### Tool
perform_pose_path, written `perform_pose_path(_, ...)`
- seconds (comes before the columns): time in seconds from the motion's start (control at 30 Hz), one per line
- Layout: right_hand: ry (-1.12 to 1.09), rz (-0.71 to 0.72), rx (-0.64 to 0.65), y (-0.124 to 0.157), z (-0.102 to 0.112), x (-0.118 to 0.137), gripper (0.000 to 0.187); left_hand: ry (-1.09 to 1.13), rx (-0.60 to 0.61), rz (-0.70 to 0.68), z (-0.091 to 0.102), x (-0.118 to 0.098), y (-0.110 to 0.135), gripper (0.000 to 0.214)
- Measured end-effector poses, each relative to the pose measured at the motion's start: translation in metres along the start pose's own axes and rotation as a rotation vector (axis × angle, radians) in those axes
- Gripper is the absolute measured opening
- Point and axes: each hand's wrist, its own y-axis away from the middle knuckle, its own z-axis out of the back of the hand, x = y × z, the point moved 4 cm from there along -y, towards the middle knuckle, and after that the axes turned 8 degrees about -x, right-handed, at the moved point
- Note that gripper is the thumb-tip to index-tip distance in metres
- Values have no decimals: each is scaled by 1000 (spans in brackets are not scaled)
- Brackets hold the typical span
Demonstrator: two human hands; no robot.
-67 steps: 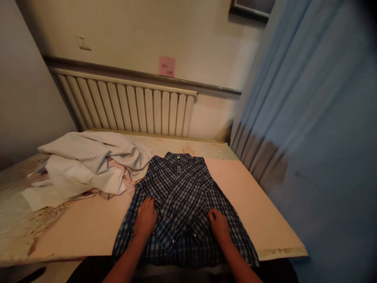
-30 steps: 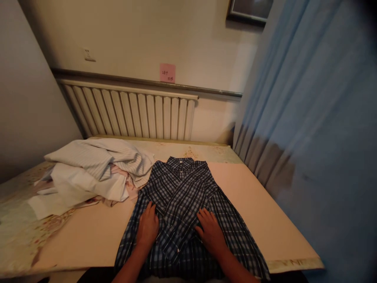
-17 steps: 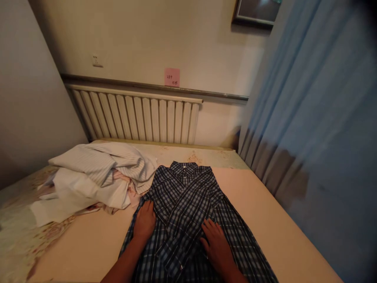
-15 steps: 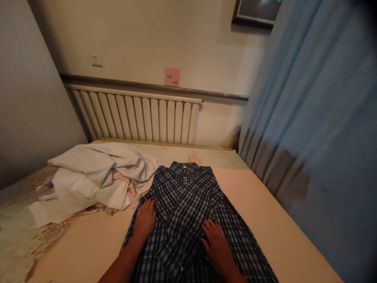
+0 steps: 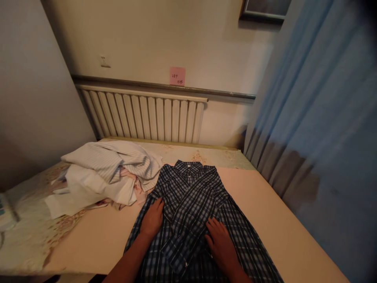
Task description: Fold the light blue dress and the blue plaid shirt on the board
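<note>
A dark blue plaid shirt (image 5: 191,196) lies face up on the pink board (image 5: 259,212), collar away from me, with its sleeves folded across the front. My left hand (image 5: 152,220) rests flat on the shirt's left side, fingers together and stretched out. My right hand (image 5: 219,243) lies flat on the folded sleeve near the middle, fingers spread. Neither hand grips the cloth.
A heap of white and striped clothes (image 5: 106,173) lies left of the shirt on a floral cover (image 5: 32,236). A white radiator (image 5: 144,116) with a pink note (image 5: 177,76) above it runs along the back wall. A blue curtain (image 5: 318,118) hangs on the right.
My right hand has opened from a loose curl and slid left onto the shirt's middle. My left hand stays on the shirt's left side. The view has tilted and shifted slightly.
</note>
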Motion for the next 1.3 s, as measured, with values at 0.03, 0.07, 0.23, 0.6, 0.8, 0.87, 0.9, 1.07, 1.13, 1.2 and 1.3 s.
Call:
perform_pose_path(0.03, -2, 1, -6, 0, 0, 0, 41, 3, -14, 16, 2, 0, 1, 46)
perform_pose_path(0.07, -2, 4, -11, 0, 0, 0, 40, 1, -37, 43, 3, 1, 1, 48)
perform_pose_path(0.23, 4, 14, -29, -1, 0, 1, 39, -17, -192, 231, 12, 12, -1, 59)
perform_pose_path(0.6, 13, 27, -82, -3, 3, 3, 37, -165, -92, 166, 3, 10, 2, 42)
perform_pose_path(0.8, -20, 16, -106, 0, 1, 1, 40, -207, -96, 143, 9, -2, 26, 40)
perform_pose_path(0.87, -32, 5, -105, 1, 3, 2, 40, -203, -86, 137, 11, -4, 32, 41)
perform_pose_path(0.9, -36, -2, -101, 2, 5, 3, 40, -204, -81, 133, 11, -5, 34, 41)
perform_pose_path(1.07, -47, -18, -103, 3, 11, 6, 39, -197, -80, 140, 13, -4, 38, 41)
perform_pose_path(1.13, -48, -15, -104, 2, 12, 6, 38, -190, -80, 139, 12, -4, 37, 41)
perform_pose_path(1.2, -48, -16, -102, 1, 11, 6, 38, -195, -75, 131, 12, -3, 37, 42)
perform_pose_path(1.3, -54, -11, -110, 1, 9, 5, 38, -217, -69, 137, 11, -3, 37, 42)
